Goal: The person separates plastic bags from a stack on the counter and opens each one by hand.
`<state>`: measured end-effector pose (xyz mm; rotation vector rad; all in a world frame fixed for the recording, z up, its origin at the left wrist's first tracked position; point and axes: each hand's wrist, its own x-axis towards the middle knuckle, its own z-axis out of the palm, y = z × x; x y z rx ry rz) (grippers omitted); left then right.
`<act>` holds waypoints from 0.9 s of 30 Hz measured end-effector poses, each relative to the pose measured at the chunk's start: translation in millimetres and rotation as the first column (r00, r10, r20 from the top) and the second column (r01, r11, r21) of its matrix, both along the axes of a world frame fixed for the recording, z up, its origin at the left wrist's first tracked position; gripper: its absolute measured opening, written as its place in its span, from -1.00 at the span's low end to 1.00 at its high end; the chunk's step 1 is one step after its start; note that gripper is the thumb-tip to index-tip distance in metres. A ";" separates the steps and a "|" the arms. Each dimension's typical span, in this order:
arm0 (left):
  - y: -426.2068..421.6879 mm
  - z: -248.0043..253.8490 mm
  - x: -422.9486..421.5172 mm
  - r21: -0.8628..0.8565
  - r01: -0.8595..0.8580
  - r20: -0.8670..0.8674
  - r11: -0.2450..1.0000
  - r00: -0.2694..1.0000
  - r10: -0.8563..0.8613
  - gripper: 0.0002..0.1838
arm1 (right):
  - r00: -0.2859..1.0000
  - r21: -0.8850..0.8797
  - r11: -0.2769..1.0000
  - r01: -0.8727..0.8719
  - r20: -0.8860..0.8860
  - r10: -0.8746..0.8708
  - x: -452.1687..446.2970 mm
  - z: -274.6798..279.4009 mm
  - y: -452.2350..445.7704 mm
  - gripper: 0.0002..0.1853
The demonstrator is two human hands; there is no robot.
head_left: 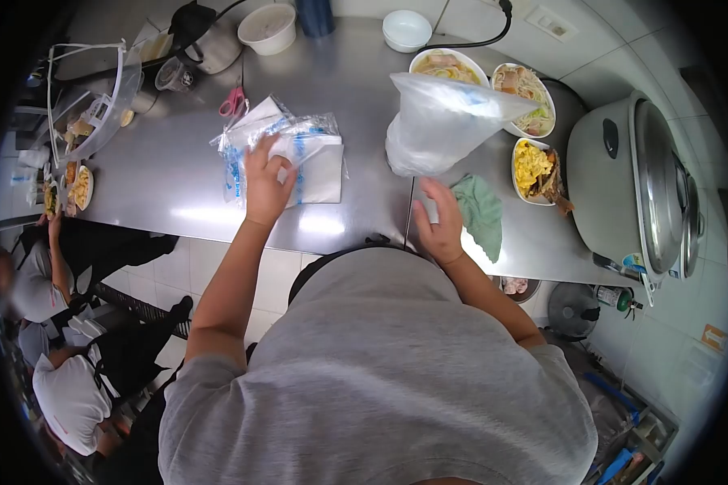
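Note:
My left hand [268, 182] is over a stack of flat clear plastic bags with blue print [319, 170], fingers partly curled and a gap showing by the thumb. I see nothing gripped in it, though the fingertips seem to touch the top bag. My right hand [439, 225] is held near the counter's front edge with thumb and fingers apart, holding nothing. Just beside it lies a crumpled green cloth [479, 212]. Beyond that hand a puffed-out, whitish plastic bag [441, 129] stands on the counter, partly hiding a bowl of food [447, 65].
On the steel counter [340, 81] are pink-handled scissors [233, 103], a noodle bowl [526, 101], a bowl with yellow food [534, 170] and a white bowl [407, 31]. A large cooker [611, 186] stands at right. Other people [69, 396] are at left.

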<state>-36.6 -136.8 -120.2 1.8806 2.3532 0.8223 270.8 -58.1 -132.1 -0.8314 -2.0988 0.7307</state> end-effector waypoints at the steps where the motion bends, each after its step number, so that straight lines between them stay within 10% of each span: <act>1: -2.0 11.4 5.8 -0.074 0.054 0.251 0.996 0.967 -0.033 -0.84 | 0.998 0.042 0.997 -0.064 -0.009 0.064 -10.7 11.9 0.6 -0.53; 6: -12.6 95.3 56.9 -0.168 0.257 0.582 0.952 0.805 -0.114 -0.76 | 0.971 0.058 0.969 -0.238 -0.016 0.239 -63.2 94.4 3.2 -0.56; 8: -13.9 124.3 68.0 -0.127 0.273 0.649 0.954 0.750 -0.128 -0.72 | 0.958 -0.278 0.917 -0.286 -0.073 0.276 -59.0 102.5 8.0 -0.66; 18: -2.5 142.8 102.9 0.340 0.093 0.901 0.936 0.252 -0.353 -0.87 | 0.949 -0.505 0.817 -0.277 -0.277 0.150 -17.8 158.0 5.4 -0.90; 21: 6.8 160.4 121.7 0.259 -0.018 0.939 0.966 0.238 -0.247 -0.91 | 0.976 -0.491 0.845 -0.211 -0.157 0.152 -1.0 165.4 8.5 -0.91; 27: 21.9 144.7 113.3 -0.110 0.323 0.806 0.940 0.582 -0.106 -0.85 | 0.902 -0.088 0.960 -0.268 -0.374 0.217 11.4 159.5 26.0 -0.90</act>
